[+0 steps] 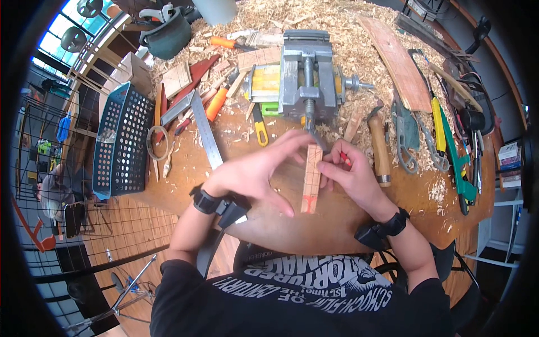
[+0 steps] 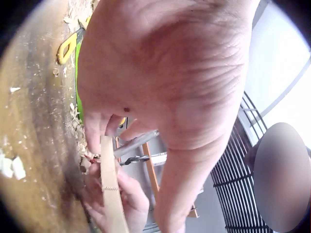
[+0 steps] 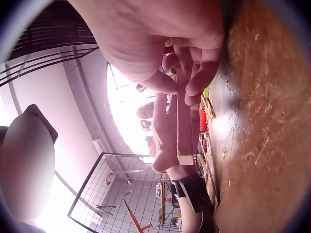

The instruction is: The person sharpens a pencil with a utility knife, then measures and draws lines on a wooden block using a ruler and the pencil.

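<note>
Upright over the near part of the bench is a narrow wooden block, with dark pencil lines on its face and red marking at its lower end. The thumb and fingers of my right hand pinch it by its right side. A short red piece like a pencil pokes out between the same fingers. My left hand is slightly blurred, thumb and fingers spread wide on the left of the block. In the left wrist view, its fingertips come right at the far end of the block.
A grey metal vise stands beyond the hands among wood shavings. A metal square and a perforated basket are at left. Right of the hands lie a wooden-handled tool, a curved board and a green saw.
</note>
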`<action>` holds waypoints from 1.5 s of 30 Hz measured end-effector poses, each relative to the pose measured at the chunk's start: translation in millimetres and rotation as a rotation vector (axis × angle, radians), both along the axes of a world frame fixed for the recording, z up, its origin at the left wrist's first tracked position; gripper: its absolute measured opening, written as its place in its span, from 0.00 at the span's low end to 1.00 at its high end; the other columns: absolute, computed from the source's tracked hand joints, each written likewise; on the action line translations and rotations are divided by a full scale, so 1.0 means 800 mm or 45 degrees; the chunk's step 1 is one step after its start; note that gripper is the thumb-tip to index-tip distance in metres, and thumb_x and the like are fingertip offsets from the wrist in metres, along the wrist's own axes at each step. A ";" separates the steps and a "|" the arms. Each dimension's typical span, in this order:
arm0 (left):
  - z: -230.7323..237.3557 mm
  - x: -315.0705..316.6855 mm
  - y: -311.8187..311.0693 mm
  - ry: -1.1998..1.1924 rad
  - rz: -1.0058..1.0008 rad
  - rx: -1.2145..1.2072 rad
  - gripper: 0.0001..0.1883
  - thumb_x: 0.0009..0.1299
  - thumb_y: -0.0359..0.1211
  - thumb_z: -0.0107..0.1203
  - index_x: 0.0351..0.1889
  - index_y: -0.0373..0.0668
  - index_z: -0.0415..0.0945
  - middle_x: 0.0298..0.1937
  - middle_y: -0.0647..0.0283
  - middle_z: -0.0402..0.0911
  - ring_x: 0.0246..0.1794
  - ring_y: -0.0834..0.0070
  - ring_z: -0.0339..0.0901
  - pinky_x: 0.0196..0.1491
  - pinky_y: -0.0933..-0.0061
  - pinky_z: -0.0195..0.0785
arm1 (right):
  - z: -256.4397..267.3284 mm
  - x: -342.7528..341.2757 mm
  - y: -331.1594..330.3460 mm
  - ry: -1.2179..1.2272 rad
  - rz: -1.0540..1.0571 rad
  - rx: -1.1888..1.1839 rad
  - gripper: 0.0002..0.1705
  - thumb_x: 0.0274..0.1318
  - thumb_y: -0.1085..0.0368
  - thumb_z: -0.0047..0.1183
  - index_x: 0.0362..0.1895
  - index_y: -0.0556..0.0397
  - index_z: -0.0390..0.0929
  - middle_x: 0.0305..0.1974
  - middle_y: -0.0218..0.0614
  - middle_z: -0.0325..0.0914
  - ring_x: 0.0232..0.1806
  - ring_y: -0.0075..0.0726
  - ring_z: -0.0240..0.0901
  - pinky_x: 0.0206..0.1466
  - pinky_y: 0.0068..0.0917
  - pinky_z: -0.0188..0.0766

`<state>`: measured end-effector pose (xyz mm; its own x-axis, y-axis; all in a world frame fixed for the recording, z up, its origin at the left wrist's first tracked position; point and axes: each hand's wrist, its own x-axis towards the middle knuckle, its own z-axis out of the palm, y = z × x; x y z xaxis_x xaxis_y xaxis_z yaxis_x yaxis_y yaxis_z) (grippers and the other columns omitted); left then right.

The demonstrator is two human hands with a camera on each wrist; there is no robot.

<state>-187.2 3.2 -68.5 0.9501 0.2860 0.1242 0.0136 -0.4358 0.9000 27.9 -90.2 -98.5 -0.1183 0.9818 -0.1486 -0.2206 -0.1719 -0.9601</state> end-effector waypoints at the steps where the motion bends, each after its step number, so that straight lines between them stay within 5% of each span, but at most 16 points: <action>1: -0.002 0.000 0.001 0.004 0.003 -0.015 0.57 0.45 0.35 0.76 0.70 0.35 0.50 0.67 0.50 0.56 0.59 0.65 0.67 0.61 0.67 0.64 | 0.001 0.001 0.000 -0.019 -0.007 -0.010 0.15 0.57 0.72 0.57 0.29 0.51 0.61 0.27 0.31 0.73 0.26 0.24 0.77 0.21 0.17 0.67; 3: -0.003 0.001 0.006 0.056 0.219 -0.348 0.48 0.49 0.31 0.75 0.67 0.36 0.57 0.61 0.56 0.68 0.54 0.73 0.71 0.59 0.68 0.64 | 0.003 0.000 0.001 -0.050 -0.012 -0.046 0.14 0.56 0.71 0.57 0.28 0.51 0.62 0.26 0.29 0.72 0.24 0.22 0.75 0.21 0.17 0.66; 4: 0.012 0.006 0.005 0.087 0.272 -0.224 0.34 0.56 0.28 0.69 0.60 0.36 0.64 0.52 0.61 0.75 0.48 0.76 0.74 0.54 0.73 0.68 | 0.003 0.000 0.001 -0.106 0.003 -0.031 0.14 0.56 0.71 0.57 0.27 0.52 0.62 0.26 0.29 0.72 0.24 0.21 0.75 0.22 0.17 0.67; 7: 0.005 0.013 0.019 0.275 0.224 -0.501 0.24 0.62 0.28 0.65 0.55 0.35 0.69 0.46 0.64 0.78 0.43 0.79 0.76 0.49 0.77 0.70 | 0.000 -0.001 -0.002 -0.135 0.021 0.005 0.15 0.55 0.71 0.58 0.26 0.52 0.62 0.25 0.28 0.71 0.24 0.20 0.74 0.22 0.17 0.67; 8: -0.001 0.016 0.018 0.212 0.232 -0.283 0.16 0.66 0.27 0.61 0.50 0.34 0.73 0.38 0.66 0.80 0.33 0.81 0.77 0.40 0.81 0.71 | -0.002 -0.002 -0.002 -0.099 0.024 0.045 0.15 0.55 0.71 0.58 0.26 0.53 0.63 0.25 0.27 0.70 0.24 0.19 0.74 0.22 0.17 0.67; 12: 0.002 0.025 0.021 0.317 0.243 -0.514 0.12 0.67 0.28 0.60 0.46 0.34 0.74 0.32 0.67 0.80 0.22 0.83 0.75 0.27 0.82 0.69 | 0.001 -0.002 0.001 -0.188 0.020 0.016 0.15 0.55 0.71 0.58 0.26 0.53 0.62 0.24 0.25 0.68 0.24 0.18 0.73 0.24 0.17 0.68; 21: -0.006 0.009 0.022 0.357 0.277 -0.687 0.09 0.67 0.27 0.60 0.42 0.34 0.75 0.30 0.66 0.81 0.17 0.86 0.71 0.21 0.84 0.64 | 0.001 -0.006 -0.001 -0.128 0.064 0.036 0.12 0.59 0.70 0.56 0.29 0.53 0.65 0.25 0.25 0.69 0.25 0.16 0.71 0.24 0.16 0.67; 25: -0.011 0.004 0.024 0.349 0.320 -0.669 0.09 0.66 0.26 0.60 0.41 0.32 0.75 0.29 0.65 0.82 0.14 0.85 0.70 0.19 0.84 0.62 | 0.003 -0.005 -0.002 -0.259 -0.024 0.053 0.09 0.66 0.63 0.48 0.36 0.55 0.68 0.29 0.32 0.76 0.21 0.16 0.68 0.21 0.14 0.62; 29: -0.006 0.001 0.023 0.400 0.378 -0.605 0.10 0.66 0.27 0.59 0.42 0.31 0.75 0.28 0.64 0.82 0.13 0.85 0.69 0.18 0.84 0.61 | 0.016 -0.003 -0.007 -0.219 -0.073 0.061 0.17 0.73 0.55 0.35 0.39 0.55 0.69 0.31 0.38 0.80 0.17 0.15 0.64 0.19 0.13 0.58; 34: 0.006 0.000 0.024 0.531 0.464 -0.539 0.14 0.65 0.31 0.61 0.43 0.30 0.75 0.27 0.62 0.83 0.10 0.86 0.67 0.13 0.84 0.55 | 0.020 -0.002 -0.014 -0.303 -0.068 0.110 0.45 0.69 0.36 0.12 0.43 0.59 0.76 0.19 0.35 0.77 0.13 0.18 0.60 0.18 0.14 0.55; 39: 0.006 -0.001 0.024 0.519 0.477 -0.508 0.17 0.64 0.33 0.63 0.45 0.31 0.74 0.25 0.63 0.81 0.08 0.87 0.65 0.11 0.84 0.52 | 0.020 0.000 -0.020 -0.156 -0.170 0.152 0.47 0.68 0.33 0.18 0.29 0.59 0.82 0.16 0.33 0.75 0.13 0.18 0.60 0.18 0.16 0.54; 42: 0.010 0.000 0.026 0.507 0.512 -0.479 0.18 0.64 0.35 0.63 0.45 0.31 0.73 0.23 0.64 0.80 0.08 0.87 0.65 0.11 0.84 0.52 | 0.021 0.004 -0.018 -0.364 -0.137 0.227 0.31 0.70 0.51 0.41 0.21 0.58 0.81 0.15 0.29 0.72 0.13 0.15 0.60 0.18 0.15 0.53; 45: 0.011 0.001 0.026 0.527 0.529 -0.484 0.18 0.65 0.35 0.63 0.45 0.32 0.73 0.21 0.65 0.79 0.08 0.86 0.64 0.11 0.83 0.52 | 0.021 0.002 -0.014 -0.393 -0.158 0.039 0.22 0.68 0.56 0.47 0.25 0.57 0.78 0.15 0.27 0.71 0.13 0.14 0.60 0.18 0.14 0.53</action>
